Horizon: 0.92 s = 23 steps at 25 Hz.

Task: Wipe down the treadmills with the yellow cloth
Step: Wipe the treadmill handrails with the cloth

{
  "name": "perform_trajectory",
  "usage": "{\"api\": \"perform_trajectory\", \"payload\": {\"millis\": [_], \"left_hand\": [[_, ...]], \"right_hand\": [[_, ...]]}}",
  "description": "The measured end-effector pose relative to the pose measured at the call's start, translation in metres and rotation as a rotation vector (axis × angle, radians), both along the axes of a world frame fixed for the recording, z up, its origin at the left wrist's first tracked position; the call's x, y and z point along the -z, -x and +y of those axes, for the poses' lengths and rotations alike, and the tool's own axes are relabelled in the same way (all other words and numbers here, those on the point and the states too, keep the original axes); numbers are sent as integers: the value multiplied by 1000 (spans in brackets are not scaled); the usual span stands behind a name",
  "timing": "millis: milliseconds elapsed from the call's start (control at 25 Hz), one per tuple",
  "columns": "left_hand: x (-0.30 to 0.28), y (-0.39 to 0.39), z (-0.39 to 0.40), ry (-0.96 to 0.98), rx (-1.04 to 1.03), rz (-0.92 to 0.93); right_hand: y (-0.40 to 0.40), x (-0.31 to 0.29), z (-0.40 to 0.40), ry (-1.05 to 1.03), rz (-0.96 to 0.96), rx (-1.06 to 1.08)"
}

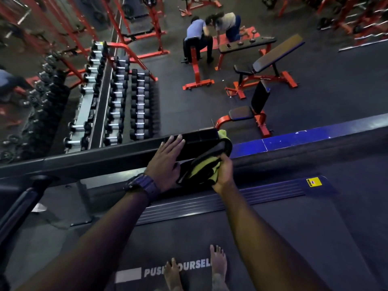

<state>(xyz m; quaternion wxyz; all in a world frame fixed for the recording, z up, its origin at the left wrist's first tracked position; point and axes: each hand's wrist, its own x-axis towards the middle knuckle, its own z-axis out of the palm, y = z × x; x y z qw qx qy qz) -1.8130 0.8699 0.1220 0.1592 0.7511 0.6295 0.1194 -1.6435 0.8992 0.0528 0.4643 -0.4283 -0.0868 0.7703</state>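
Head view, centre of the frame: left hand (165, 158) laid flat with fingers straight on the black plastic treadmill console (199, 139). Right hand (223, 175) curled round the crumpled yellow cloth (206, 171), pressed to the console's lower edge; another bit of yellow poked out behind the console's far end. Best done, judging by this, by bracing with the flat hand and dragging the cloth firmly along every edge. Counted: one cloth, two hands, two bare feet on the dark treadmill belt (273, 238), three red-framed benches upper right, two people beyond.
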Motion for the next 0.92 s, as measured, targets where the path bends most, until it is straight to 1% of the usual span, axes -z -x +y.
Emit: {"api": "perform_trajectory", "payload": {"millis": [80, 120, 200, 280, 360, 400, 480, 520, 560, 640, 720, 800, 880, 920], "left_hand": [[0, 1, -2, -18, 0, -13], [1, 1, -3, -28, 0, -18], [3, 2, -4, -48, -3, -22], [5, 3, -4, -57, -6, -20], [7, 3, -4, -88, -3, 3], [9, 3, -5, -109, 2, 25], [15, 1, -6, -170, -1, 72], [18, -2, -8, -202, -9, 90], [22, -4, -9, -230, -23, 101], [27, -8, -9, -292, -45, 107], [29, -9, -9, -330, -39, 118], [35, -8, -11, -371, -26, 141], [38, -5, -8, -406, -11, 169], [38, -2, -7, -419, 4, 189]], "right_hand": [[-12, -8, 5, 7, 45, -87], [-25, -9, 9, 17, 27, -72], [-42, -12, 15, 7, 29, 50], [-28, -12, 14, 23, 96, 127], [-1, -4, 8, 34, 133, 78], [9, -1, 5, 39, 124, 41], [4, 3, 5, 41, 50, -32], [-6, 2, 6, 28, 2, -35], [-17, 4, 8, 1, -5, 9], [-26, 10, 14, -66, 30, 132], [-12, 17, 11, -117, 122, 114], [15, 31, 1, -112, 190, 38], [28, 38, 0, -105, 183, 18], [22, 39, 2, -126, 151, 63]]}}
